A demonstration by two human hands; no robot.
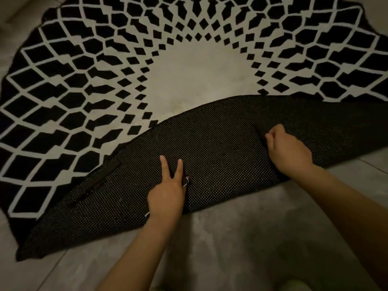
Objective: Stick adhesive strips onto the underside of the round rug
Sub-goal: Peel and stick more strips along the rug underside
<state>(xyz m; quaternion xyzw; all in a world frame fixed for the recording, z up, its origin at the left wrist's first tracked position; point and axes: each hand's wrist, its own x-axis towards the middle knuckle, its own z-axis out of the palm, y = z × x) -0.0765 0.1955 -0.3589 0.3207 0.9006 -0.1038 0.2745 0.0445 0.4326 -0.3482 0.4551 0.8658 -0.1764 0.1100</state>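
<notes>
Rug: round black-and-white rug with a lattice pattern (84,76) lies on the floor; its near edge is folded back over the top face.
Underside: black backing with a fine grid of pale dots (210,148) faces up across the folded flap, from lower left to the right edge of view.
Strip A: dark rectangular adhesive strip (100,174) lies flat on the left part of the flap, near the fold line.
Strip B: second dark adhesive strip (260,126) lies on the right part of the flap, its near end under the right fingers.
Left hand: left hand (168,196) rests palm down on the underside at mid-flap; two fingers are extended and spread, pressing the backing. The other fingers are tucked, and a small dark and pale scrap (185,181) shows beside them.
Right hand: right hand (287,150) has its fingers curled, pinching the near end of Strip B against the backing.
Floor: grey tiled floor (241,238) surrounds the rug.
</notes>
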